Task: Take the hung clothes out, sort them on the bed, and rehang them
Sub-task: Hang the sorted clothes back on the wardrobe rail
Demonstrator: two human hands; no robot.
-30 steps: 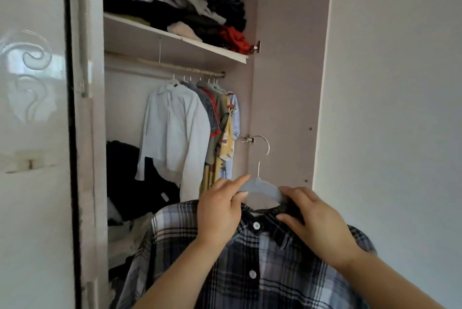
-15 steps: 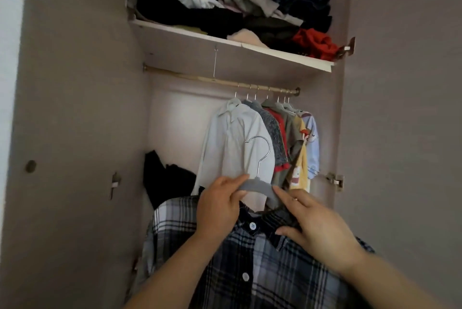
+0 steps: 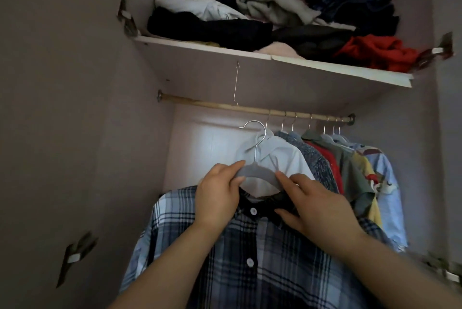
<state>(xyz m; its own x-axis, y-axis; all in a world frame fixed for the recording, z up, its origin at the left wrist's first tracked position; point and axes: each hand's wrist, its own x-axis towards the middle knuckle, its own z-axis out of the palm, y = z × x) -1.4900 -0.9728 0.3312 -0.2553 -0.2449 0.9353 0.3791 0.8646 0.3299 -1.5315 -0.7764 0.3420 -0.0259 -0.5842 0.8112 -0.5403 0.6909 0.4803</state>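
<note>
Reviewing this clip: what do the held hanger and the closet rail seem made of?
Hanger: grey matte body, likely flocked or plastic; shiny silver wire hook, likely metal. Rail: pale tan, dull surface, apparently wood.

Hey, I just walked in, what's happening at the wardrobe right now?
A person stands at an open wardrobe holding a plaid shirt on a grey hanger. The left hand pinches one end of the hanger, and the right hand grips the shirt's dark collar at the other end. The hanger's metal hook sits just below the wooden rod, not yet on it, beside a row of hung shirts. Clothes are piled on the shelf above.
</note>
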